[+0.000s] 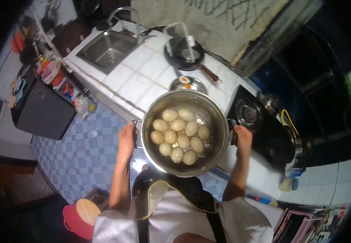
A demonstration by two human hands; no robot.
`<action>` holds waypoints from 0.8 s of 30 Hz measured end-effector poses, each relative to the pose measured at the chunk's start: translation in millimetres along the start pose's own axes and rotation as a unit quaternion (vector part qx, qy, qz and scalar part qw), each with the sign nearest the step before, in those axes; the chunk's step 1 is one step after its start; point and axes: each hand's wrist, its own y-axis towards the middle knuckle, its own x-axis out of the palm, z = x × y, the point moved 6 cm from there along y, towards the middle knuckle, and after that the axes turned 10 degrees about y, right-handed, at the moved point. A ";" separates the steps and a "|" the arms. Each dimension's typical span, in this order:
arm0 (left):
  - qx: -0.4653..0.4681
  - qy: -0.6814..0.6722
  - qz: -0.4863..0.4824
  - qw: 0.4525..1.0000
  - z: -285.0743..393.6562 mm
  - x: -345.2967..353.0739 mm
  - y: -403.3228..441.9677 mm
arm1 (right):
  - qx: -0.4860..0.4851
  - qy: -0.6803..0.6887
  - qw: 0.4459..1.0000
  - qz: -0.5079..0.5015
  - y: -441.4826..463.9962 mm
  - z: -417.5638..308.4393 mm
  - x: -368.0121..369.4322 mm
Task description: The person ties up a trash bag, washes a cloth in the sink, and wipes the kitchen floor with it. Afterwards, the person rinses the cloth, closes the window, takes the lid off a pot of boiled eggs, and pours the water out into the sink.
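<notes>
A large steel pot is held up in front of my body, its open top facing me. Several pale eggs lie in the bottom of it, with a bright wet sheen around them. My left hand is closed around the dark handle on the pot's left side. On the opposite side, my right hand grips the other handle. Just beyond the pot's far rim, partly hidden by it, a metal plate holds a halved egg and an orange piece.
A white tiled counter runs behind the pot. On it are a sink at left, a frying pan at the back and a black gas stove at right. A grey bin stands on the blue floor.
</notes>
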 end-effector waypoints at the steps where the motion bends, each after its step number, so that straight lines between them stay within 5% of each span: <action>1: 0.002 0.000 0.018 1.000 2.6 -25.1 4.6 | -0.007 -0.006 0.999 -0.035 1.3 8.5 22.3; 4: 0.015 0.014 0.046 0.999 4.5 -93.0 23.0 | 0.054 0.040 0.996 -0.056 -0.6 40.5 90.9; 10: -0.015 0.030 0.080 0.996 -16.3 -192.7 79.0 | 0.103 -0.087 0.983 -0.123 11.5 72.5 206.9; 24: -0.153 0.178 0.118 0.965 -24.0 -296.6 285.9 | 0.184 -0.014 0.965 -0.188 144.4 155.8 453.1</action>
